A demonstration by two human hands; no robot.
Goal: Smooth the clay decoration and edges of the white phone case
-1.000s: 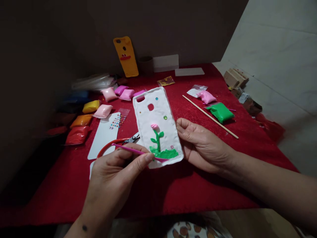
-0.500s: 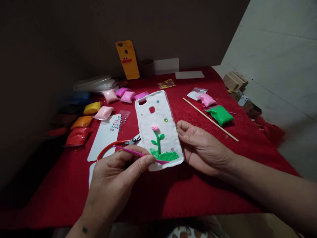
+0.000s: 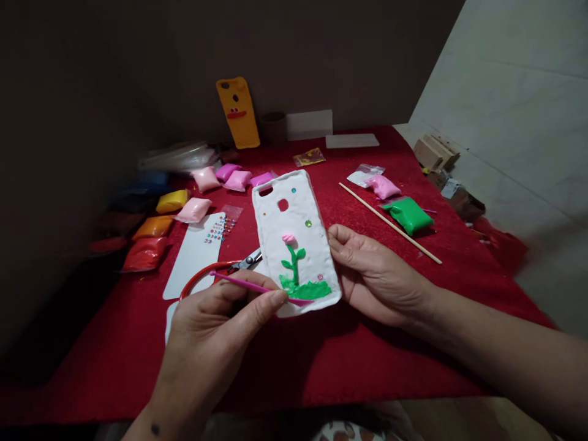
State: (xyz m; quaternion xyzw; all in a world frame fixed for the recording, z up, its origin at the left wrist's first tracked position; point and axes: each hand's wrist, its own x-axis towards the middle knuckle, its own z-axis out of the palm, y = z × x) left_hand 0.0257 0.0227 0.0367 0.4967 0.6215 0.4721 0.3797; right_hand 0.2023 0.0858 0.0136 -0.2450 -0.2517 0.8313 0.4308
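Head view showed two hands nearest. The left hand was curled, its grip pinched on one pink tool, whose tip lay on the green clay at the near end of one white phone case. The right hand, palm down, kept its grip on the case's right edge over the desk. Beyond lay one pair of scissors, one wooden stick and one green clay packet. Farthest, one orange case leaned on the wall.

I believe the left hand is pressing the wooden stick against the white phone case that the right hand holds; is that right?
Not quite: the head view shows the left hand pressing a pink tool, not the wooden stick, against the white phone case that the right hand holds.
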